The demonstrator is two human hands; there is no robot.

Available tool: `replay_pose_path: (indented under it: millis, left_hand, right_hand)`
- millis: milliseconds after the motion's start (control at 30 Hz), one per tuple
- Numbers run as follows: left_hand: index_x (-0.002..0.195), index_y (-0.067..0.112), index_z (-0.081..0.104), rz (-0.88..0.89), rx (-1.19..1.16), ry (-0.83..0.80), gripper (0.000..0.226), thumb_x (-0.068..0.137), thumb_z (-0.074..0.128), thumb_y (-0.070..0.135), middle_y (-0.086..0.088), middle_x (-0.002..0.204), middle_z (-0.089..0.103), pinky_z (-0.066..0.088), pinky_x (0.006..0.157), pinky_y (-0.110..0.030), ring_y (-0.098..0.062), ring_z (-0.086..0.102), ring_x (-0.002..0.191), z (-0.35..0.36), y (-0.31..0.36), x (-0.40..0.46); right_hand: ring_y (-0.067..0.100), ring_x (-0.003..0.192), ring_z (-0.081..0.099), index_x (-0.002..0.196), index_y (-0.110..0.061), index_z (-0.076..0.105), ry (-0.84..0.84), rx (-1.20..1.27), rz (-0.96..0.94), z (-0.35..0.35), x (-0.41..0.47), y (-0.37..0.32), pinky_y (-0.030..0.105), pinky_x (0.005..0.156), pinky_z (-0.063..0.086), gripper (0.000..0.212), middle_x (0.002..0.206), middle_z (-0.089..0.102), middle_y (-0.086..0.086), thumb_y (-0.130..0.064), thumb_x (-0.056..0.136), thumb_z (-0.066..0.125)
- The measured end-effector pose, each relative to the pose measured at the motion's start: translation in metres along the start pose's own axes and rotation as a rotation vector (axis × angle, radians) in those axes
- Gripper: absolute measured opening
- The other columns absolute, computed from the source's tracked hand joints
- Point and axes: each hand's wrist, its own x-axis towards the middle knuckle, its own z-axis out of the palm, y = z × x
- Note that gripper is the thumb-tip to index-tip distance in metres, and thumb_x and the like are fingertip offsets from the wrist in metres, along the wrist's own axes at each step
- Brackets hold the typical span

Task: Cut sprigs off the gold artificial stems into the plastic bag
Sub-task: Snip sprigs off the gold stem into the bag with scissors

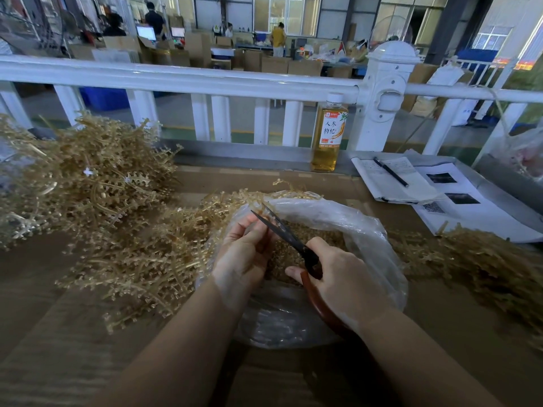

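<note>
While the left hand pinches a short piece of gold stem between thumb and curled fingers, it holds that piece right over the mouth of the plastic bag at the centre of the frame, presumably so that whatever is snipped drops straight in. The right hand is wrapped round the reddish handles of the scissors, whose dark blades stand slightly parted and angle up and left to meet the stem just beside the left fingertips. Inside the bag lies a bed of small gold cuttings, which suggests the work is well under way.

Around the bag, on the brown tabletop, uncut gold stems are heaped at the left and spill toward the middle, within easy reach of the holding hand. Another gold pile sits at the right edge; whether it is trimmed or untrimmed I cannot tell. Farther back, a bottle of amber drink stands against the white railing, and a notebook with a pen lies at the upper right.
</note>
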Motion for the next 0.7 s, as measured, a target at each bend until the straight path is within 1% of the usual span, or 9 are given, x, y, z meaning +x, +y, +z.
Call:
replay_pose_path:
  millis: [100,167,233,333,433,567,700]
  left_hand:
    - [0.087,0.014,0.06,-0.02,-0.003,-0.019,0.022,0.092,0.047,-0.003,0.003,0.062,0.068,0.052,0.053,-0.015,-0.005,0.064,0.053,-0.0005,0.0012,-0.0002]
    - [0.09,0.013,0.061,-0.033,-0.002,-0.031,0.02,0.092,0.048,-0.002,0.002,0.064,0.067,0.052,0.055,-0.015,-0.005,0.063,0.054,-0.0013,0.0016,-0.0004]
    - [0.09,0.013,0.06,-0.04,0.011,-0.048,0.02,0.092,0.048,-0.003,0.002,0.063,0.067,0.053,0.054,-0.015,-0.006,0.063,0.053,-0.0021,0.002,-0.0012]
    - [0.086,0.013,0.058,-0.047,0.023,-0.054,0.022,0.092,0.046,-0.004,0.001,0.062,0.067,0.053,0.053,-0.016,-0.007,0.064,0.053,-0.0021,0.002,-0.0022]
    - [0.082,0.014,0.057,-0.051,0.003,-0.047,0.023,0.092,0.047,-0.005,0.002,0.06,0.067,0.053,0.052,-0.016,-0.007,0.064,0.052,-0.0011,0.0018,-0.0021]
    - [0.081,0.013,0.056,-0.05,-0.015,-0.042,0.019,0.089,0.052,-0.004,0.003,0.061,0.067,0.052,0.05,-0.016,-0.005,0.063,0.052,-0.0005,0.0008,-0.001]
    - [0.079,0.014,0.055,-0.045,-0.005,-0.046,0.021,0.089,0.052,-0.004,0.002,0.06,0.065,0.052,0.051,-0.016,-0.006,0.061,0.052,-0.0013,0.0001,-0.001]
  right_hand:
    - [0.007,0.072,0.054,0.094,-0.03,0.046,0.01,0.011,-0.005,0.0008,-0.0002,-0.001,0.008,0.057,0.032,0.032,0.08,0.056,-0.01,-0.06,0.087,0.051]
    - [0.009,0.075,0.052,0.095,-0.029,0.045,0.023,0.025,-0.013,0.002,0.0005,-0.0017,0.013,0.059,0.034,0.033,0.081,0.055,-0.009,-0.06,0.087,0.05]
    - [0.011,0.079,0.052,0.096,-0.027,0.046,0.024,0.033,-0.018,0.0032,0.0018,-0.0022,0.02,0.065,0.038,0.034,0.082,0.054,-0.007,-0.06,0.088,0.049]
    - [0.012,0.078,0.054,0.095,-0.028,0.043,0.024,0.023,-0.023,0.0042,0.0027,-0.0022,0.024,0.069,0.042,0.033,0.082,0.054,-0.007,-0.06,0.088,0.048]
    - [0.012,0.074,0.055,0.095,-0.03,0.042,0.035,0.001,-0.022,0.0045,0.003,-0.0016,0.024,0.067,0.045,0.032,0.079,0.055,-0.007,-0.061,0.088,0.048]
    - [0.012,0.067,0.056,0.094,-0.028,0.044,0.066,-0.031,-0.034,0.0063,0.0023,-0.0005,0.024,0.062,0.045,0.033,0.075,0.057,-0.007,-0.06,0.089,0.049]
    - [0.012,0.065,0.053,0.091,-0.03,0.042,0.103,-0.048,-0.033,0.0082,0.001,-0.0007,0.024,0.059,0.037,0.032,0.073,0.056,-0.008,-0.06,0.087,0.05]
